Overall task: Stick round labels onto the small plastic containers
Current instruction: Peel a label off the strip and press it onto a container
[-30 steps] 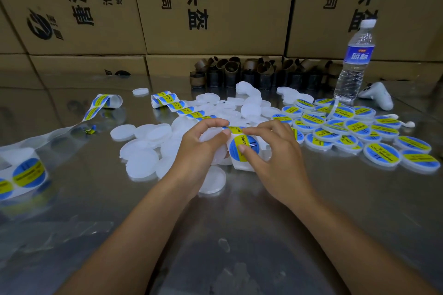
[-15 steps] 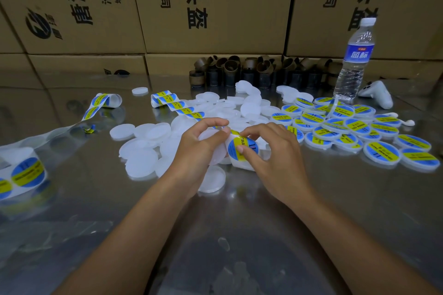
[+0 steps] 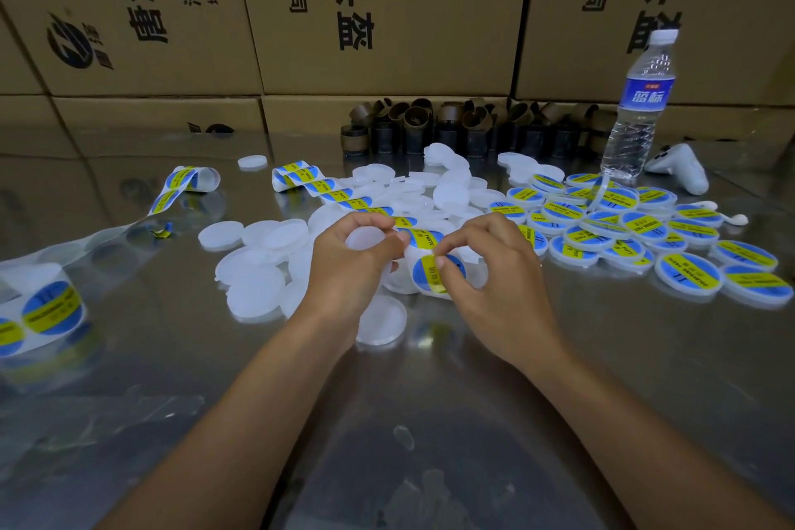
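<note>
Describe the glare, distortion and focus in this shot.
Head view: dim, even lighting; the shiny table mirrors the cardboard boxes and carries pale glare patches near the bottom edge. Head view: wide-angle bending tilts the box edges and the water bottle outward. Head view: the left hand holding a container and the right hand pinching a round label are sharp, label print readable.

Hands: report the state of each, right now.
Left hand: closed, gripping a white container.
Right hand: closed, pinching a label between thumb and forefinger.
</note>
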Demonstrator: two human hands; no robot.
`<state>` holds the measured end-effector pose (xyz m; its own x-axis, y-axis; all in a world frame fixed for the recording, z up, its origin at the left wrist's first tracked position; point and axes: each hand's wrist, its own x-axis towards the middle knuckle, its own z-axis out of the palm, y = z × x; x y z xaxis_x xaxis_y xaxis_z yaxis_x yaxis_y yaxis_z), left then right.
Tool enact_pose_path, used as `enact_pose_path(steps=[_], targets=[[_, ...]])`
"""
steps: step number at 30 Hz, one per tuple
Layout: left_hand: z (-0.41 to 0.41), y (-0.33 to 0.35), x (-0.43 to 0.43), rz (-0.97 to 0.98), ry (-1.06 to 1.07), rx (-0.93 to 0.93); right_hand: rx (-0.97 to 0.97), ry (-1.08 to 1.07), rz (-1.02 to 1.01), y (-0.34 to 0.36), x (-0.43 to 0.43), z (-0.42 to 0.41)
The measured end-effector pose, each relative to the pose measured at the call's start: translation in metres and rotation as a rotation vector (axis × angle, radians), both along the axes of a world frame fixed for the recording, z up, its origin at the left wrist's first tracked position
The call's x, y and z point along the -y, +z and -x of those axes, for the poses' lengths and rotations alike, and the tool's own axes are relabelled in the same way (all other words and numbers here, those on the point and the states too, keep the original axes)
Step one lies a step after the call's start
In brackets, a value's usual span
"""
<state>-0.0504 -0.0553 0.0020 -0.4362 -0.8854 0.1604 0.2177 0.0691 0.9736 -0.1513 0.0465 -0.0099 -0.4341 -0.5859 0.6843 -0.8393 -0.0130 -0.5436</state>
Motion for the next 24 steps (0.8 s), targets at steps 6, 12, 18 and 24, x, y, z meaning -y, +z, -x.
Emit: enact_pose_path(steps=[6, 12, 18, 24], targets=[[-0.001, -0.001, 0.0, 0.006, 0.004, -0.003, 0.012, 0.048, 0.014, 0.003, -0.001, -0.003], [0.001, -0.002, 0.002, 0.037, 0.014, 0.023, 0.161, 0.139, 0.107, 0.007, -0.001, -0.006], [0.002, -0.005, 0.004, 0.055, 0.022, 0.041, 0.492, 0.23, 0.212, 0.014, -0.001, -0.003], [0.002, -0.005, 0.004, 0.044, 0.014, 0.023, 0.693, 0.311, 0.327, 0.018, -0.003, 0.004]])
